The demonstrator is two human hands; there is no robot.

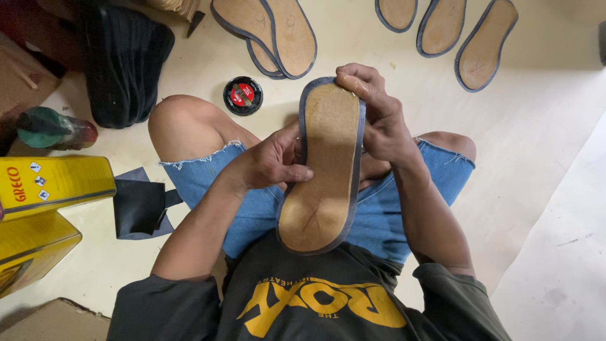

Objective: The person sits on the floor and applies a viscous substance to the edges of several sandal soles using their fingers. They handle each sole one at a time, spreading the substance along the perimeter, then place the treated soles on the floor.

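Observation:
I hold a tan shoe insole (325, 167) with a dark blue edge binding upright over my lap. My left hand (273, 159) grips its left side at the middle, thumb pressed on the tan face. My right hand (374, 113) holds the upper right edge, with its fingers curled over the toe end. The heel end rests against my dark shirt. Both knees in blue denim shorts show beneath the insole.
More tan insoles lie on the floor ahead: a stacked pair (271, 35) and three at the top right (451, 31). A small round black and red tin (243, 95) sits by my left knee. Yellow cans (44, 189), dark material pieces (140, 205) and a black stack (126, 60) lie left.

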